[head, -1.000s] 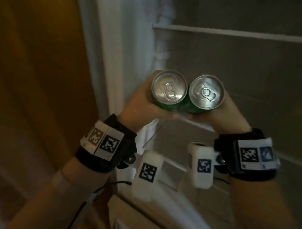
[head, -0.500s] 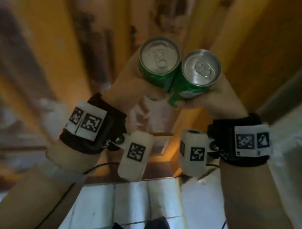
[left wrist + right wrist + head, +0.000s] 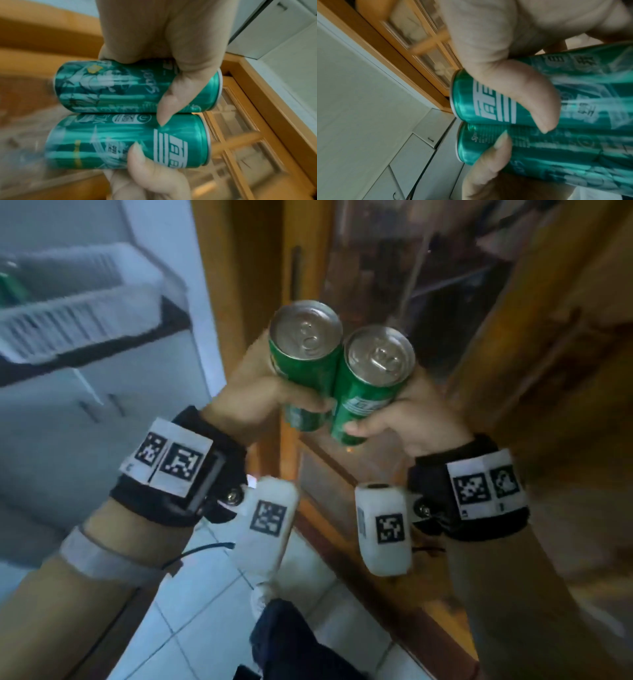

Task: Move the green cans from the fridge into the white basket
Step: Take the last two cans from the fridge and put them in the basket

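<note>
Two green cans with silver tops stand upright and touch side by side at chest height. My left hand (image 3: 253,395) grips the left can (image 3: 305,364), its thumb curled across the can's side (image 3: 128,86). My right hand (image 3: 421,416) grips the right can (image 3: 370,385), thumb over its label (image 3: 488,105). In the left wrist view the right hand's can (image 3: 120,142) lies just below mine. The white slatted basket (image 3: 78,313) sits up and to the left on a dark-topped counter; something green (image 3: 10,289) shows blurred inside it.
A wooden door with glass panes (image 3: 411,285) stands straight behind the cans. White cabinet fronts with small handles (image 3: 102,412) lie under the basket. Pale floor tiles (image 3: 205,611) and my dark trouser leg (image 3: 294,642) are below.
The view has swung left, away from the fridge shelves and past the wooden door, and the white basket has come into sight at the upper left. Both hands still hold their cans together.
</note>
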A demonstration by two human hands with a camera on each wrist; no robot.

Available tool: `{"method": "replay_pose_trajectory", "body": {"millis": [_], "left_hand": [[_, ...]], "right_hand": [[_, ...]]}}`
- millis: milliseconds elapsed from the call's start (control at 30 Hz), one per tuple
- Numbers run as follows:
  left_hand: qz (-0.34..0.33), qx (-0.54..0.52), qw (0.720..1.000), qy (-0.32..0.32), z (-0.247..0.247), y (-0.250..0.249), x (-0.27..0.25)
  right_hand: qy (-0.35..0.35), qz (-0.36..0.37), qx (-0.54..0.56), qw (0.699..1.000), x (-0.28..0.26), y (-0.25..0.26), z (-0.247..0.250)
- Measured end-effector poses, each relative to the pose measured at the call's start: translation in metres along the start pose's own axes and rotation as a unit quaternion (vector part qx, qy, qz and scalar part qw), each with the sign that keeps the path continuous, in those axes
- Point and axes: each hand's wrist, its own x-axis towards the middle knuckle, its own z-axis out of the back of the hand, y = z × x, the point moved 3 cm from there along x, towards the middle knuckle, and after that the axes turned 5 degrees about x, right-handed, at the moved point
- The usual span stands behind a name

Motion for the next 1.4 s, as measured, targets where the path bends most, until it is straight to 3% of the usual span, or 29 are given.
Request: {"method": "replay_pose_trajectory", "body": {"millis": [200,433,767,1100,1267,1400], "left_hand": [[0.007,0.012,0.992,-0.129,0.185,-0.001,0.041],[0.006,0.013,0.961,-0.278,0.384,-0.004,0.043],[0.075,0.002,0.923,-0.378,0.633,0.041,0.056],[0.216,0.11,0.83,-0.502,0.758,0.1,0.081],[0.306,0.313,0.793,-0.424,0.783,0.127,0.087],[0.347,0.393,0.768,-0.367,0.791,0.14,0.088]], "right_hand": [[0.139,0.016,0.063,0.988,0.18,0.002,-0.139],[0.267,0.02,0.09,0.959,0.328,0.019,-0.315],[0.29,-0.027,0.103,0.951,0.485,-0.016,-0.52],[0.224,-0.075,0.04,0.971,0.59,-0.061,-0.601],[0.215,-0.106,-0.036,0.97,0.612,-0.094,-0.624],[0.224,-0.097,-0.102,0.964,0.617,-0.11,-0.633]]}}
